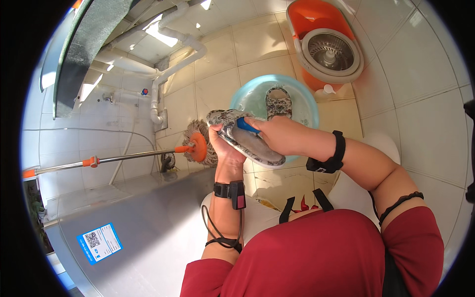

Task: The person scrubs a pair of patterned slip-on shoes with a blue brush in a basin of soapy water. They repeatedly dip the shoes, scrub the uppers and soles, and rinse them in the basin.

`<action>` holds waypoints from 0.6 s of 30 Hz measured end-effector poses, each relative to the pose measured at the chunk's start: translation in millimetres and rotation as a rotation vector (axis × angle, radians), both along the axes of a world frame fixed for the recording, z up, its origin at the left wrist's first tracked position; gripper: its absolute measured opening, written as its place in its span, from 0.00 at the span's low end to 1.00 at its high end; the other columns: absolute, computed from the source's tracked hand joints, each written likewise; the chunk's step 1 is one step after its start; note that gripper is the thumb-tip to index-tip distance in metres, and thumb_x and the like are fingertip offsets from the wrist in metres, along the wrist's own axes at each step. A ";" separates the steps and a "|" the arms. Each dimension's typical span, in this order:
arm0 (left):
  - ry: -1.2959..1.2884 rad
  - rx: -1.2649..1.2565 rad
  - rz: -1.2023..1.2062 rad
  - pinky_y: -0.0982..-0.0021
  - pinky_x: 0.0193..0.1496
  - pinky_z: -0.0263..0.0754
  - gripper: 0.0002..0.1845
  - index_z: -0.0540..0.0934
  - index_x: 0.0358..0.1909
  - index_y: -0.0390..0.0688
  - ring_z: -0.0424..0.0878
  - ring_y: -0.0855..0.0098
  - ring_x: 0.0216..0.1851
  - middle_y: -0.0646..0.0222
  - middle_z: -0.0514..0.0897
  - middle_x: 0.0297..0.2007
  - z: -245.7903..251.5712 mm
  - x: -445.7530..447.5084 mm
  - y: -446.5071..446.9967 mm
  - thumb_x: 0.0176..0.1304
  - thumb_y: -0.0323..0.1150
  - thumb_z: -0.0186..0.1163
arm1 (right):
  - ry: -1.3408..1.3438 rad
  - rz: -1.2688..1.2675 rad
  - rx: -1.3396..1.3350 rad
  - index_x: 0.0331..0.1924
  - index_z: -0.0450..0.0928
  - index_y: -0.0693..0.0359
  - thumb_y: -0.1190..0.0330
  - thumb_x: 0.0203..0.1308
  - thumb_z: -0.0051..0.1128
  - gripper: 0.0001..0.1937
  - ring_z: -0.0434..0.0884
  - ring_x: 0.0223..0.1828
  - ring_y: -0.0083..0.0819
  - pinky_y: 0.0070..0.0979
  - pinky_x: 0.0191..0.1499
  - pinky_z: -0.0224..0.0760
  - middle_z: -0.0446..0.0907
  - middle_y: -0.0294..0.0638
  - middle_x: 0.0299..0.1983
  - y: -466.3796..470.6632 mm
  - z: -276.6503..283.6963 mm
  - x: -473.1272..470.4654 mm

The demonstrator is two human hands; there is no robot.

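Note:
My left hand [227, 148] grips a patterned slide slipper [256, 144] from below, near its strap end, above the near rim of a light blue basin [237, 97]. In my right hand [280, 133] is a blue object [248, 125], perhaps a brush, pressed against the slipper by its strap; most of it is hidden by the fingers and the strap. A second slipper [279, 105] of the same pattern lies in the basin, in cloudy, sudsy water.
An orange spin-mop bucket [317, 18] with a metal basket stands at the upper right, a white-capped bottle [328, 90] beside it. A string mop [198, 146] and a grey appliance [141, 208] are at the left, below white pipes [156, 89].

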State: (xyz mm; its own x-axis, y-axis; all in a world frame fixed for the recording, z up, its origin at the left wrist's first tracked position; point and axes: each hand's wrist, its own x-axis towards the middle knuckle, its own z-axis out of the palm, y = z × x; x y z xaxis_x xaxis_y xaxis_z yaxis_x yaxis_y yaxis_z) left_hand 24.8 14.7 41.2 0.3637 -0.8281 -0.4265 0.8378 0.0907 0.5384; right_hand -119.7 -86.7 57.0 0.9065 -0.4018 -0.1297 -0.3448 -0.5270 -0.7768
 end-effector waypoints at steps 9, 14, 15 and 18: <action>0.033 0.049 0.088 0.50 0.62 0.77 0.30 0.80 0.55 0.39 0.82 0.53 0.55 0.56 0.85 0.52 -14.1 7.2 -2.6 0.56 0.49 0.57 | 0.118 0.016 0.004 0.57 0.79 0.62 0.70 0.71 0.51 0.15 0.85 0.31 0.58 0.49 0.38 0.78 0.84 0.59 0.30 5.7 4.8 -1.6; 0.029 0.097 0.127 0.52 0.65 0.75 0.32 0.79 0.56 0.39 0.82 0.53 0.55 0.57 0.85 0.54 -14.4 8.9 -0.8 0.54 0.51 0.58 | -0.089 -0.059 0.049 0.74 0.70 0.58 0.71 0.68 0.50 0.29 0.86 0.33 0.59 0.49 0.40 0.79 0.86 0.58 0.31 4.6 10.9 -1.2; 0.008 0.093 0.102 0.54 0.65 0.75 0.31 0.79 0.56 0.39 0.82 0.54 0.55 0.57 0.85 0.54 -13.9 7.0 1.0 0.55 0.50 0.58 | 0.007 -0.020 0.033 0.70 0.73 0.60 0.69 0.68 0.51 0.25 0.86 0.33 0.60 0.50 0.40 0.79 0.86 0.58 0.31 4.5 11.2 -1.5; 0.007 0.000 0.046 0.57 0.66 0.74 0.29 0.79 0.58 0.39 0.82 0.56 0.56 0.57 0.85 0.55 -10.5 2.2 2.4 0.57 0.46 0.58 | 0.165 0.015 0.008 0.60 0.77 0.65 0.66 0.68 0.54 0.20 0.85 0.34 0.61 0.51 0.41 0.79 0.86 0.60 0.32 3.5 11.8 -1.2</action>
State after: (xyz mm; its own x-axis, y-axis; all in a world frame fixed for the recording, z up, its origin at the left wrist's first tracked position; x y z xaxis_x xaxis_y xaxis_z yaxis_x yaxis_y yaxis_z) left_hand 27.0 17.1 30.7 0.3988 -0.8105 -0.4291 0.8363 0.1294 0.5328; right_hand -120.9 -83.1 68.7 0.8787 -0.3864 -0.2804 -0.4599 -0.5273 -0.7144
